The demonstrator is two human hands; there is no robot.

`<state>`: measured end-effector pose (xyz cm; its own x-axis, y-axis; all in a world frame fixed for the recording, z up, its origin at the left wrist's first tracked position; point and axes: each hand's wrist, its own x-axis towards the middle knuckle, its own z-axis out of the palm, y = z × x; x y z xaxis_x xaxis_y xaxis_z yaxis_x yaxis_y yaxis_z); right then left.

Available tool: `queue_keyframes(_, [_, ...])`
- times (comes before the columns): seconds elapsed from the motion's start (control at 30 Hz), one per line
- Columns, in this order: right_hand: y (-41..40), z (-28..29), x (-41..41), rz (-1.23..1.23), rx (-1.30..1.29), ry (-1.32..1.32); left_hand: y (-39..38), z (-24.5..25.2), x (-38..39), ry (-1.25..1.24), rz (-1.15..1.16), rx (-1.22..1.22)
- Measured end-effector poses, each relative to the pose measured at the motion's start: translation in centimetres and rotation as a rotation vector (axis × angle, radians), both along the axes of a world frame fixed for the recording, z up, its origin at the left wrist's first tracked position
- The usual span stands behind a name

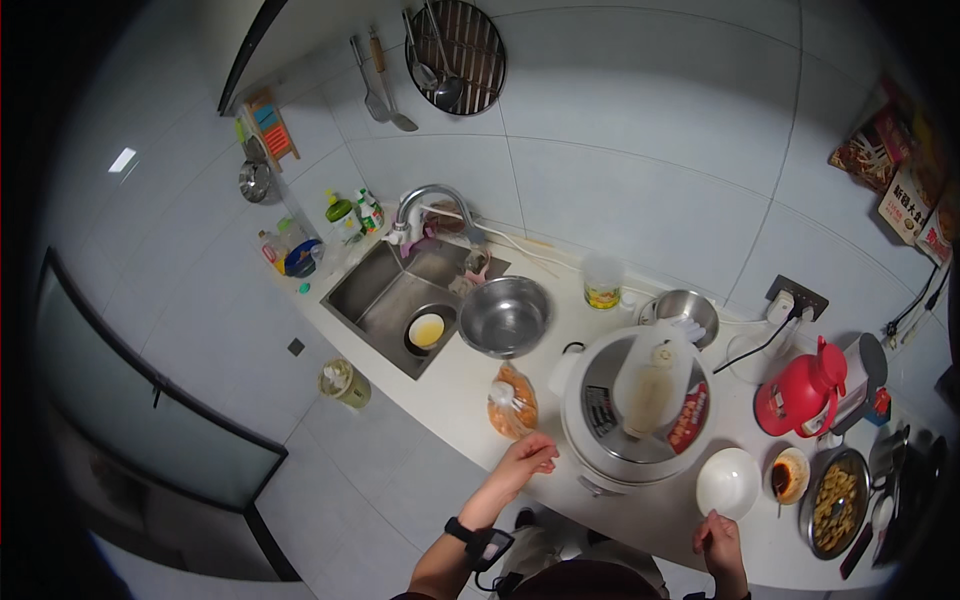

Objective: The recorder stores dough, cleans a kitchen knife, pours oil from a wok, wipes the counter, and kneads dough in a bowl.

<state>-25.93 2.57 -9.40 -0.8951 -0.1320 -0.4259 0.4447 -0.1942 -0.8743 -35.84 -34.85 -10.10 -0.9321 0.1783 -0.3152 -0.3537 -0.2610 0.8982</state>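
My left hand (529, 457) hovers at the counter's front edge, between a clear plastic bag of orange food (513, 405) and a large white round cooker (577, 450). Its fingers are loosely bent and a little apart, with nothing visible in them. On the cooker's shiny lid lies a pale scoop-like utensil (651, 390). At the right, the fingers of my right hand (718, 536) are curled at the near rim of a white bowl (727, 480). Whether they grip the rim cannot be told. The bowl's inside looks bare.
Left stands a sink (367, 292) with a yellow-and-white item (427, 331) at its drain; a steel basin (504, 316) sits beside it. Rightward are a red jug (802, 394), a sauce bowl (788, 476), a steel dish of food pieces (834, 502) and dark-handled utensils (862, 540). A black cord (757, 349) crosses behind.
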Motion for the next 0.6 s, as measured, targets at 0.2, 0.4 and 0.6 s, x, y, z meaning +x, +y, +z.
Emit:
queue_keyframes(0.2, [-8.6,3.2,1.9,-0.158,0.168,0.13,-6.2,0.2,-3.9,0.036,-0.077,-0.035])
queue_keyframes(0.4, [-11.6,5.0,1.1,-0.218,0.206,0.073,-13.4,-1.8,-4.9,-0.043,-0.004,-0.118])
queue_keyframes(0.6, [-14.8,5.4,-1.5,-0.19,0.225,0.097,-19.5,-2.6,-7.9,-0.062,0.048,-0.153])
